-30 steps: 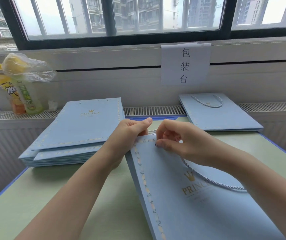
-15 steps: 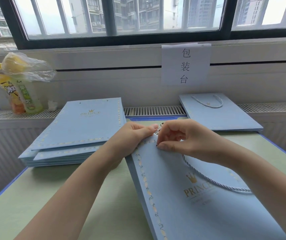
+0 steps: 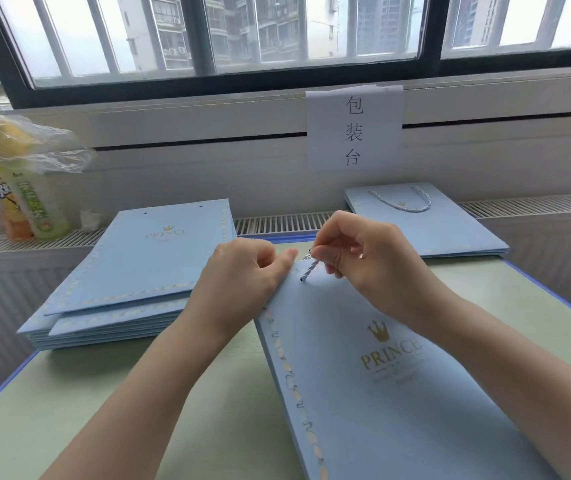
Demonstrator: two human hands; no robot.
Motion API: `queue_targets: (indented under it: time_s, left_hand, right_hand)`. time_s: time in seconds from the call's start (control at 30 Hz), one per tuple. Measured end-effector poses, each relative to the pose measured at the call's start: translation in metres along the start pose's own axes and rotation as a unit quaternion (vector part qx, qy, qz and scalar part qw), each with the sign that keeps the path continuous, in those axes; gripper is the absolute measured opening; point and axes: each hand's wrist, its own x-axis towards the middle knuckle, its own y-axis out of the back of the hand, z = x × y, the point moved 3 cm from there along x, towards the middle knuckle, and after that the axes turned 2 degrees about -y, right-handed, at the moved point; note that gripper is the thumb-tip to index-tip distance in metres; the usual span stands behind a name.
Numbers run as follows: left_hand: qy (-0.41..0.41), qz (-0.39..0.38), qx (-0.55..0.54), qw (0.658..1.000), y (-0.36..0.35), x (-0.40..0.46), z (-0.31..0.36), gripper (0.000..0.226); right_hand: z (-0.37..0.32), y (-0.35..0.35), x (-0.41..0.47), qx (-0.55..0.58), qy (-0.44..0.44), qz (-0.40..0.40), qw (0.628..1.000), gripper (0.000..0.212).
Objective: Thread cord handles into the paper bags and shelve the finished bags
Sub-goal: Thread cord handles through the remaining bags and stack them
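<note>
A light blue paper bag [image 3: 381, 393] with a gold crown logo lies flat on the green table in front of me. My left hand [image 3: 242, 282] grips its top left corner. My right hand [image 3: 363, 258] pinches the end of a blue-and-white twisted cord [image 3: 309, 270] that comes up out of a hole near the bag's top edge. The rest of the cord is hidden under my right hand and arm.
A stack of flat blue bags without handles [image 3: 145, 268] lies at the left. A bag with a cord handle [image 3: 426, 220] rests on the radiator ledge at the right. Bottles under a plastic bag [image 3: 17, 181] stand at far left. A paper sign [image 3: 354, 129] hangs on the wall.
My right hand has lifted and pulled the cord end up through the hole. The cord loop that lay on the bag face is no longer visible.
</note>
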Motion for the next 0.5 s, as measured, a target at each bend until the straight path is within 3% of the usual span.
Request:
queue_targets:
  time_s: [0.17,0.27,0.4,0.5]
  left_hand:
    - [-0.027,0.012,0.042,0.999,-0.004,-0.002,0.003,0.042]
    - [-0.072,-0.015,0.062,0.995,-0.012,-0.007,0.013,0.017]
    - [-0.064,-0.027,0.155,0.985,-0.018,-0.010,0.012,0.018]
    - [-0.014,-0.032,0.170,0.985,-0.018,-0.008,0.005,0.016]
  right_hand:
    - [-0.002,0.004,0.003,0.224,-0.094,-0.049,0.969,0.010]
    - [-0.003,0.006,0.002,0.277,-0.113,-0.076,0.951,0.013]
    - [-0.004,0.003,0.000,0.234,-0.113,-0.145,0.955,0.011]
    - [0.001,0.009,0.003,0.079,-0.088,-0.088,0.989,0.014]
